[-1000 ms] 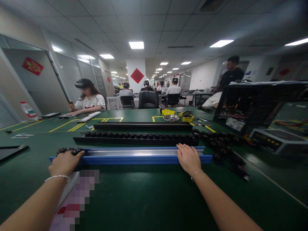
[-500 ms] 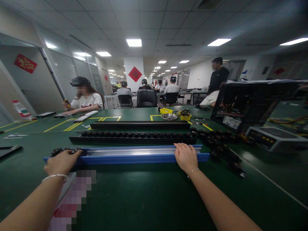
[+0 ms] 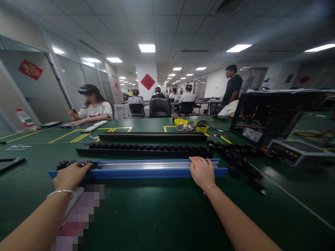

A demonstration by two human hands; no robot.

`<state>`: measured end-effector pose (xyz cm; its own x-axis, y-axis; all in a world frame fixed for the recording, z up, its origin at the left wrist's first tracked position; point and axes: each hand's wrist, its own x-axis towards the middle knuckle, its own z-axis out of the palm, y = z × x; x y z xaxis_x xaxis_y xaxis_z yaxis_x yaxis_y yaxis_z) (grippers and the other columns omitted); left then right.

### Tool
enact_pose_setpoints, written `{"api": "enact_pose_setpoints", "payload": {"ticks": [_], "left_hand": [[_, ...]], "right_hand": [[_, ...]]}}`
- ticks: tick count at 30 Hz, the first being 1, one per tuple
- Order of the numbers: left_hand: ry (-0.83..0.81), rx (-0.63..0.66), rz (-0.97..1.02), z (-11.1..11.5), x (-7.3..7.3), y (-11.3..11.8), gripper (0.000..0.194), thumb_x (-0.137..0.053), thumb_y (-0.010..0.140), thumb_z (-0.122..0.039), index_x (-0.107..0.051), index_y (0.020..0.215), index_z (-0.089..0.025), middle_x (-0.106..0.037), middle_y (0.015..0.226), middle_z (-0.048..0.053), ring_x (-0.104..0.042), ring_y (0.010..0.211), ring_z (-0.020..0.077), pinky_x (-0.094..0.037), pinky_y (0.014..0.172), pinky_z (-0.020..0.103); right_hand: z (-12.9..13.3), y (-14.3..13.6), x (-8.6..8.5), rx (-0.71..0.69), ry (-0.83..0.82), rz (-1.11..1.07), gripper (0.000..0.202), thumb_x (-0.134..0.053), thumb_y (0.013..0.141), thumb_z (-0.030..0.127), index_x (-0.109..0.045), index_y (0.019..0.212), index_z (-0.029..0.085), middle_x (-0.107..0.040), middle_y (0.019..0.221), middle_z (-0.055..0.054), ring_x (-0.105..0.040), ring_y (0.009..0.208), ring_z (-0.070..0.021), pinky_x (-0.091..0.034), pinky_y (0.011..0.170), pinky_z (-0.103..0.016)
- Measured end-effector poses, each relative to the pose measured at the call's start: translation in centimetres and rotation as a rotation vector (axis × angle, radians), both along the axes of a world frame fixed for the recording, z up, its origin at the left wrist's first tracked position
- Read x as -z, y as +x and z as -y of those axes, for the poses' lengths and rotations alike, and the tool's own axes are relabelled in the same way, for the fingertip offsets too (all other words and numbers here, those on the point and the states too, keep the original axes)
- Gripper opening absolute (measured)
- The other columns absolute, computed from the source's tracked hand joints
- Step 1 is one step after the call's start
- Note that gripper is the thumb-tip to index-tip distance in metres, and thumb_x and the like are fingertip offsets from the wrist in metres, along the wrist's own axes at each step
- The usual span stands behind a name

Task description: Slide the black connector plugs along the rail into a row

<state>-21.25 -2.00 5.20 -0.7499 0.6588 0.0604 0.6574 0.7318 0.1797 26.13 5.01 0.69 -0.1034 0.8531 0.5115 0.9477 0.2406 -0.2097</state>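
Observation:
A long blue rail (image 3: pixel 146 173) with a shiny metal channel lies across the green table in front of me. My left hand (image 3: pixel 72 176) is closed over its left end, on small black parts (image 3: pixel 65 164) seated in the channel. Near the right end, my right hand (image 3: pixel 202 170) grips the rail, its fingers over the far edge. Just behind lies a black rail (image 3: pixel 143 152) with a row of black round parts (image 3: pixel 154 147) along it. Farther back is another black rail (image 3: pixel 151 136).
Loose black parts (image 3: pixel 243 162) are heaped at the right. Beyond them stand an open computer case (image 3: pixel 259 115) and a power supply (image 3: pixel 298 151). Yellow trays (image 3: pixel 181 121) and a metal dish (image 3: pixel 184 128) sit at the back. A person (image 3: pixel 92 104) sits at the left.
My left hand has shifted slightly right along the blue rail. My right hand stays in place. The standing person in the background has moved a little left.

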Motion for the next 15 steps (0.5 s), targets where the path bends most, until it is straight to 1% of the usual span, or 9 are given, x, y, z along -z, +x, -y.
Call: {"api": "enact_pose_setpoints", "payload": {"ticks": [5, 9, 15], "left_hand": [[0.03, 0.02, 0.002, -0.01, 0.3, -0.15, 0.073, -0.028, 0.068, -0.073, -0.06, 0.109, -0.022, -0.063, 0.111, 0.013, -0.057, 0.098, 0.0338, -0.043, 0.073, 0.037], [0.03, 0.054, -0.002, -0.08, 0.36, -0.1, 0.07, -0.028, 0.07, -0.071, -0.063, 0.103, -0.02, -0.064, 0.109, 0.013, -0.058, 0.097, 0.0321, -0.043, 0.075, 0.036], [0.028, 0.064, -0.033, -0.27, 0.43, 0.23, 0.069, -0.029, 0.069, -0.071, -0.064, 0.101, -0.021, -0.066, 0.102, 0.013, -0.06, 0.092, 0.0309, -0.043, 0.071, 0.035]], "right_hand": [[0.01, 0.02, -0.01, -0.004, -0.016, 0.002, 0.041, -0.03, 0.087, 0.025, -0.06, 0.115, 0.022, -0.061, 0.118, -0.004, -0.048, 0.114, -0.0216, -0.02, 0.102, -0.045], [-0.04, 0.01, 0.13, 0.004, 0.007, 0.008, 0.04, -0.031, 0.087, 0.025, -0.061, 0.113, 0.022, -0.061, 0.117, -0.005, -0.048, 0.113, -0.0215, -0.021, 0.102, -0.044], [-0.03, -0.06, 0.12, 0.007, 0.018, 0.004, 0.04, -0.03, 0.087, 0.025, -0.061, 0.112, 0.023, -0.062, 0.117, -0.004, -0.048, 0.113, -0.0209, -0.02, 0.102, -0.044]]}}
